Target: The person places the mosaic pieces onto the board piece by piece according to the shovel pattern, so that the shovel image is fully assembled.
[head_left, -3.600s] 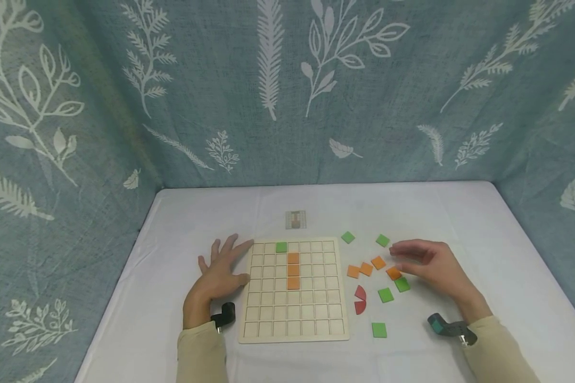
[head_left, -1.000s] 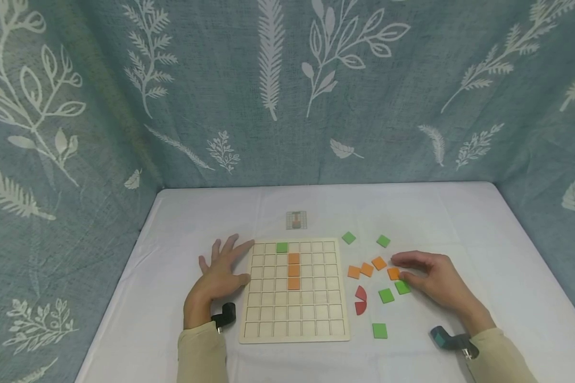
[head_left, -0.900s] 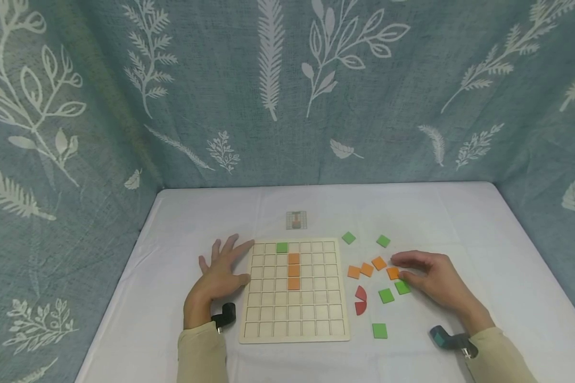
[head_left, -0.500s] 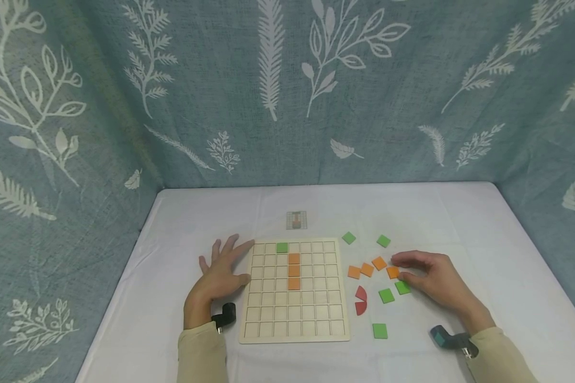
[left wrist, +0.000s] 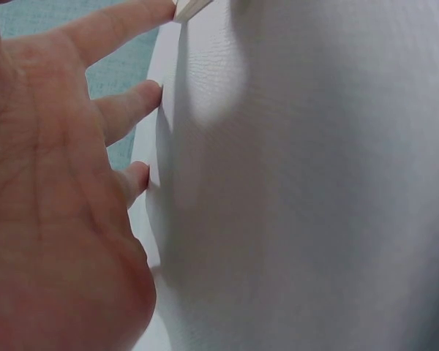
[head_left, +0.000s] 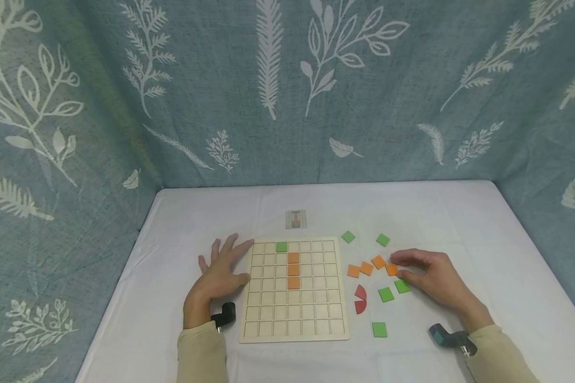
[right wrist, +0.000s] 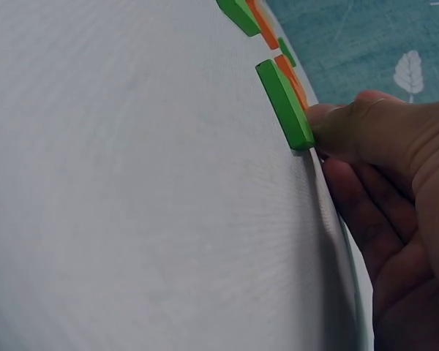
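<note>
A square wooden grid board (head_left: 294, 314) lies on the table, with one green tile (head_left: 281, 247) in its top row and a column of orange tiles (head_left: 293, 270) below and right of it. My left hand (head_left: 222, 274) spreads its fingers at the board's left side, index fingertip and thumb touching the edge. The wrist view shows the left palm (left wrist: 58, 183) and the board's corner (left wrist: 190, 9). My right hand (head_left: 428, 268) has its thumb against a loose orange tile (head_left: 392, 269), fingers curved on its far side. In the right wrist view a green tile (right wrist: 285, 106) partly hides that contact.
Loose orange tiles (head_left: 366, 268), green tiles (head_left: 385, 294) and two red quarter-round pieces (head_left: 360, 307) lie right of the board. A small pattern card (head_left: 295, 219) sits behind it. Patterned curtains (head_left: 230, 96) stand around the table's back and sides.
The right hand has lowered toward the orange tile since the earliest frame. Over the last second that tile has slid slightly away, toward the fingers and its orange neighbour. The left hand stays put.
</note>
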The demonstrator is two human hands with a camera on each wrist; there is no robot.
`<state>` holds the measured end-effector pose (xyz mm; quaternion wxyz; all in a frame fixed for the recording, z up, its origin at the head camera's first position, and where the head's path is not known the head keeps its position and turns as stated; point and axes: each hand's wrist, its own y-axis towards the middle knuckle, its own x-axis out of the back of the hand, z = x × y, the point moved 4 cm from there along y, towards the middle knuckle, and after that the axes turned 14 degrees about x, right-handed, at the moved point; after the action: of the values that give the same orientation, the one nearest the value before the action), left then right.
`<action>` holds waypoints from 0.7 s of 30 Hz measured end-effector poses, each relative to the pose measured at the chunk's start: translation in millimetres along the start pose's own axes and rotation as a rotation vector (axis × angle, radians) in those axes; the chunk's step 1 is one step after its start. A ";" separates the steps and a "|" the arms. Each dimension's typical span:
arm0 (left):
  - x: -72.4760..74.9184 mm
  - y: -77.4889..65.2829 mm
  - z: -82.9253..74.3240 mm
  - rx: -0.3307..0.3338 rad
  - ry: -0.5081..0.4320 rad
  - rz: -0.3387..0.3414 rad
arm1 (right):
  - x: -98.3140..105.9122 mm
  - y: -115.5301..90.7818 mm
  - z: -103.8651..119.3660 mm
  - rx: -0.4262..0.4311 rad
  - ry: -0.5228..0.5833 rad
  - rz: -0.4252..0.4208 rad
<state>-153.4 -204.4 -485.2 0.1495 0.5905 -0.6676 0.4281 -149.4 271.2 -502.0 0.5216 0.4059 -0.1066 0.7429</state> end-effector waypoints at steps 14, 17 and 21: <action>-5.1 7.4 7.4 -0.046 -0.014 -0.035 | 7.6 -5.4 24.5 -0.023 0.021 -0.067; -3.8 6.5 5.6 -0.031 -0.004 -0.027 | 6.8 -5.0 38.9 0.006 0.056 -0.100; -0.7 2.7 0.5 0.004 0.001 0.001 | -0.7 -3.4 54.0 0.052 0.112 -0.139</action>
<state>-155.5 -204.4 -487.0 0.1484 0.5905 -0.6668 0.4297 -119.8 240.8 -468.4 0.5665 0.3834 -0.0295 0.7289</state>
